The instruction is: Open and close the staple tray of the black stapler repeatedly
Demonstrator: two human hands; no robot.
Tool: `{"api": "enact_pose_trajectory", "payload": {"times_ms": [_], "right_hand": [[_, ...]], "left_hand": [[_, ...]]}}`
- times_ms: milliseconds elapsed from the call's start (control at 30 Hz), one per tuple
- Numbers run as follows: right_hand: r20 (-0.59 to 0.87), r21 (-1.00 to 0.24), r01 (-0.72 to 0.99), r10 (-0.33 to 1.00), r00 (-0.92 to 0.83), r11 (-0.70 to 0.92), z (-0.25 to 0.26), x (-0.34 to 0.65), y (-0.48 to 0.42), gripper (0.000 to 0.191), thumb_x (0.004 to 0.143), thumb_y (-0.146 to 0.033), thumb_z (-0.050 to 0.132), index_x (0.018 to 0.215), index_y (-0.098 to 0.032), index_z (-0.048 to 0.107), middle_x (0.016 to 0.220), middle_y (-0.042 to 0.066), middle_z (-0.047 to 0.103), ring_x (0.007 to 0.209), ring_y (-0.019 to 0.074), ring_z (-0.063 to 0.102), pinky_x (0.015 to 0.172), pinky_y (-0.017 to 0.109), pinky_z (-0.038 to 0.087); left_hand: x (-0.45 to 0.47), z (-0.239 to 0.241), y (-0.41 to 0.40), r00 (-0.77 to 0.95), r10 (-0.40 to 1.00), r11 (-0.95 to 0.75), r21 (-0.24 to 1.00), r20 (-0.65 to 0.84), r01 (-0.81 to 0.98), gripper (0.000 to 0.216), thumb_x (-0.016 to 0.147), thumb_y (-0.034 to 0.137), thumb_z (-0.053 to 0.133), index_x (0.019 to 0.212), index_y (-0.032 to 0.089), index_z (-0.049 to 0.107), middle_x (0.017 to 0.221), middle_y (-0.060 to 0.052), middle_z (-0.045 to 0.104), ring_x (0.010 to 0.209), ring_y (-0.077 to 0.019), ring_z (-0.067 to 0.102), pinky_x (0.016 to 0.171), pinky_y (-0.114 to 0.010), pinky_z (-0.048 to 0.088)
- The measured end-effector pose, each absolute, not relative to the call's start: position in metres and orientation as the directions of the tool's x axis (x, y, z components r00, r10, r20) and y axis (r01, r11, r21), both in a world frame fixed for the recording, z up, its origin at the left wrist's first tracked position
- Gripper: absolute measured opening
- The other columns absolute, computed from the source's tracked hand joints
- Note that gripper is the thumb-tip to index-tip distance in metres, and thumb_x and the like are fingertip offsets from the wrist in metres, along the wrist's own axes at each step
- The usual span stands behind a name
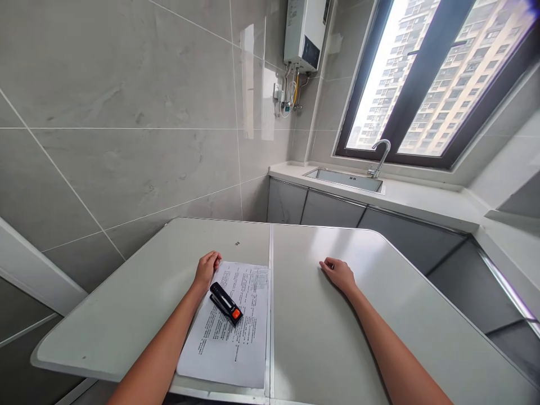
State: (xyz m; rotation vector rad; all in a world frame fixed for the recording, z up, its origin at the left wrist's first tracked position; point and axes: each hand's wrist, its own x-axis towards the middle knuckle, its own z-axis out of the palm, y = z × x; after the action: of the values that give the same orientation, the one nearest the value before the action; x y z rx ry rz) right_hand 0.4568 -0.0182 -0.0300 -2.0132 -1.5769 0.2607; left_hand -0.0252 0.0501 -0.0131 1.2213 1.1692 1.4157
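Observation:
A printed sheet of paper (236,337) lies on the white table (337,315), left of its centre seam. A black stapler (226,304) with an orange end rests on the sheet near its top. My left hand (206,269) lies at the sheet's top left corner, fingers curled and resting on the paper's edge, just above the stapler. My right hand (338,274) rests flat on the bare table to the right of the seam, fingers stretched out, holding nothing.
A grey tiled wall (126,124) stands behind the table. Beyond it runs a counter with a sink (343,179) and tap (382,154) under a window. A water heater (304,34) hangs on the wall.

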Motion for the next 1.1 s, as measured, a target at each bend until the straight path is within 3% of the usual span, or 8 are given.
{"api": "enact_pose_trajectory", "payload": {"times_ms": [300, 533, 633, 733, 800, 933, 1100], "right_hand": [[0.197, -0.543, 0.828, 0.938, 0.286, -0.139, -0.032, 0.458, -0.018, 0.038, 0.088, -0.054, 0.050, 0.065, -0.025, 0.058, 0.067, 0.001, 0.064, 0.064, 0.0195, 0.056, 0.055, 0.027, 0.033], [0.219, -0.568, 0.816, 0.935, 0.278, -0.110, -0.032, 0.457, -0.018, 0.038, 0.088, -0.054, 0.051, 0.065, -0.025, 0.060, 0.064, 0.001, 0.061, 0.063, 0.0194, 0.054, 0.055, 0.028, 0.034], [0.306, -0.626, 0.779, 0.907, 0.288, -0.036, -0.030, 0.453, -0.019, 0.036, 0.092, -0.055, 0.047, 0.092, -0.025, 0.068, 0.065, 0.000, 0.058, 0.063, 0.0187, 0.052, 0.062, 0.029, 0.040], [0.404, -0.709, 0.703, 0.852, 0.333, 0.061, -0.028, 0.446, -0.019, 0.041, 0.094, -0.052, 0.046, 0.119, -0.023, 0.061, 0.063, -0.004, 0.051, 0.059, 0.0171, 0.047, 0.066, 0.030, 0.043], [0.372, -0.717, 0.693, 0.882, 0.289, 0.076, -0.028, 0.442, -0.020, 0.037, 0.093, -0.048, 0.048, 0.118, -0.024, 0.061, 0.062, -0.005, 0.050, 0.058, 0.0168, 0.046, 0.064, 0.029, 0.041], [0.201, -0.596, 0.801, 0.976, 0.080, 0.057, -0.028, 0.433, -0.024, 0.025, 0.089, -0.040, 0.051, 0.102, -0.028, 0.069, 0.068, -0.002, 0.060, 0.062, 0.0175, 0.054, 0.061, 0.028, 0.039], [0.175, -0.545, 0.837, 0.983, 0.060, 0.046, -0.024, 0.429, -0.028, 0.027, 0.090, -0.038, 0.049, 0.101, -0.028, 0.071, 0.072, -0.001, 0.065, 0.066, 0.0171, 0.058, 0.063, 0.027, 0.040]], "left_hand": [[-0.022, -0.009, 0.046, -0.092, 0.975, -0.191, 0.974, 0.203, 0.125, 0.028, 0.082, 0.042, 0.065, 0.064, 0.021, 0.063, 0.055, 0.002, 0.048, 0.052, -0.0142, 0.040, 0.052, -0.025, 0.032], [-0.019, -0.004, 0.039, -0.005, 0.919, -0.352, 0.828, 0.393, 0.437, 0.028, 0.090, 0.037, 0.058, 0.066, 0.023, 0.062, 0.057, 0.002, 0.050, 0.056, -0.0164, 0.044, 0.058, -0.027, 0.033], [-0.017, -0.004, 0.038, 0.072, 0.911, -0.396, 0.810, 0.406, 0.433, 0.019, 0.089, 0.034, 0.062, 0.073, 0.024, 0.067, 0.065, 0.000, 0.060, 0.062, -0.0176, 0.052, 0.062, -0.028, 0.039], [-0.015, -0.005, 0.038, 0.126, 0.907, -0.416, 0.811, 0.402, 0.410, 0.009, 0.085, 0.031, 0.067, 0.082, 0.025, 0.073, 0.078, -0.003, 0.069, 0.071, -0.0201, 0.060, 0.069, -0.030, 0.045], [-0.014, -0.007, 0.040, 0.163, 0.900, -0.435, 0.794, 0.405, 0.426, 0.010, 0.084, 0.029, 0.067, 0.086, 0.026, 0.076, 0.084, -0.005, 0.072, 0.079, -0.0225, 0.063, 0.074, -0.032, 0.048], [-0.014, -0.014, 0.047, 0.309, 0.859, -0.509, 0.741, 0.407, 0.438, 0.021, 0.083, 0.026, 0.067, 0.099, 0.027, 0.080, 0.102, -0.008, 0.077, 0.104, -0.0283, 0.066, 0.096, -0.041, 0.051], [-0.016, -0.025, 0.054, 0.502, 0.793, -0.595, 0.613, 0.345, 0.520, 0.028, 0.092, 0.025, 0.059, 0.114, 0.026, 0.077, 0.117, -0.008, 0.076, 0.115, -0.0274, 0.065, 0.106, -0.046, 0.046]]}}
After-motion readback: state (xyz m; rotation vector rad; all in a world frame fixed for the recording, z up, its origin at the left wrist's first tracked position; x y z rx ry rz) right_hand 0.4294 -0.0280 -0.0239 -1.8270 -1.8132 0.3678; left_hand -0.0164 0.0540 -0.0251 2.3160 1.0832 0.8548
